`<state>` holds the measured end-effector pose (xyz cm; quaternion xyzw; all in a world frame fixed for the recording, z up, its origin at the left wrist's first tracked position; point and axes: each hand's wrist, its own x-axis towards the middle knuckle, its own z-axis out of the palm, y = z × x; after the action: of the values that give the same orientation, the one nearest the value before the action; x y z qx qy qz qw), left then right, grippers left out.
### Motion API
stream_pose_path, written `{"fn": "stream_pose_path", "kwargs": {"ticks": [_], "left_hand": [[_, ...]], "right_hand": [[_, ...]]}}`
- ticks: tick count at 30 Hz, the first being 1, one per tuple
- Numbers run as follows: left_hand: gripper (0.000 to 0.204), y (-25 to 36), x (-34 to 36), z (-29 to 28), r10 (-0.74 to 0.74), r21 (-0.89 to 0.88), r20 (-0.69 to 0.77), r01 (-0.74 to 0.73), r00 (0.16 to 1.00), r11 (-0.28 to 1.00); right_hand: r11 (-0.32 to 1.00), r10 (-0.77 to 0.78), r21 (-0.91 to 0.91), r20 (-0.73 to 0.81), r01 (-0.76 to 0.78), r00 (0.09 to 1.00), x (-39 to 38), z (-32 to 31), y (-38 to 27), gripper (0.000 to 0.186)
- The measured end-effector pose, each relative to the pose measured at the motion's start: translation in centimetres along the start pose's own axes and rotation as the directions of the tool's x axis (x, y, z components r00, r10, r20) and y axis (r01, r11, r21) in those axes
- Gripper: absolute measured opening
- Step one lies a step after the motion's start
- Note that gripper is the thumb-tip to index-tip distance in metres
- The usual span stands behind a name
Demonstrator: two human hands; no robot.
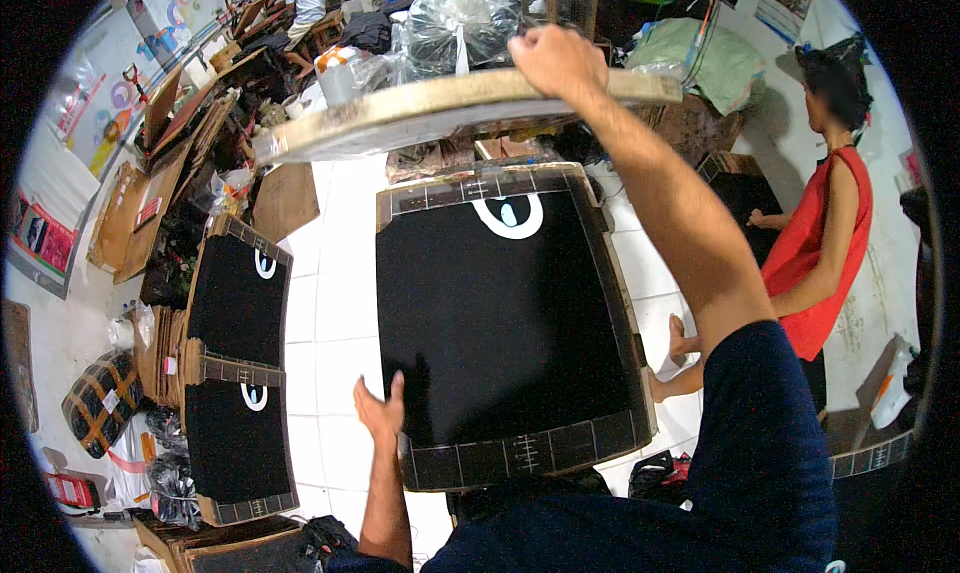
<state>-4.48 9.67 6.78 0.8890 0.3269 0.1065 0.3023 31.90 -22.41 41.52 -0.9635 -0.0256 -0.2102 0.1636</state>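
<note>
My right hand (560, 63) grips the top edge of a long, pale-edged board (380, 113), held raised crosswise beyond a black panel (500, 323). That panel lies before me, with dark gridded strips along its near and far edges and a white ring emblem with a light-blue centre near the far edge. My left hand (380, 403) has its fingers apart, empty, at the panel's lower left edge; whether it touches the panel I cannot tell.
Similar black panels (230, 303) stand at left, beside stacked cardboard (150, 213) and wrapped bundles (100, 403). A person in a red top (830, 253) is close on my right. Bags (690, 48) pile up behind, and another person (305, 3) is at the back. White floor tiles (330, 303) show between panels.
</note>
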Motion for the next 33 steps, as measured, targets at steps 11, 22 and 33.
{"fn": "stream_pose_path", "kwargs": {"ticks": [11, 22, 33], "left_hand": [[0.081, 15.2, 3.7, 0.1, -0.236, -0.758, 0.650, 0.593, 0.723, -0.271], [0.075, 5.3, -0.7, 10.6, 0.527, 0.193, -0.020, -0.514, 0.850, 0.836], [0.084, 3.0, 0.2, 11.7, 0.575, 0.257, 0.149, -0.593, 0.804, 0.763]], "right_hand": [[0.941, -0.177, 0.293, -0.001, 0.169, 0.984, -28.3, 15.7, 8.9, 0.033], [0.917, -0.376, 0.138, -0.022, 0.375, 0.927, -6.2, 31.5, 13.7, 0.077], [0.898, -0.421, 0.014, 0.315, 0.439, 0.851, -2.2, 33.0, 12.8, 0.042]]}}
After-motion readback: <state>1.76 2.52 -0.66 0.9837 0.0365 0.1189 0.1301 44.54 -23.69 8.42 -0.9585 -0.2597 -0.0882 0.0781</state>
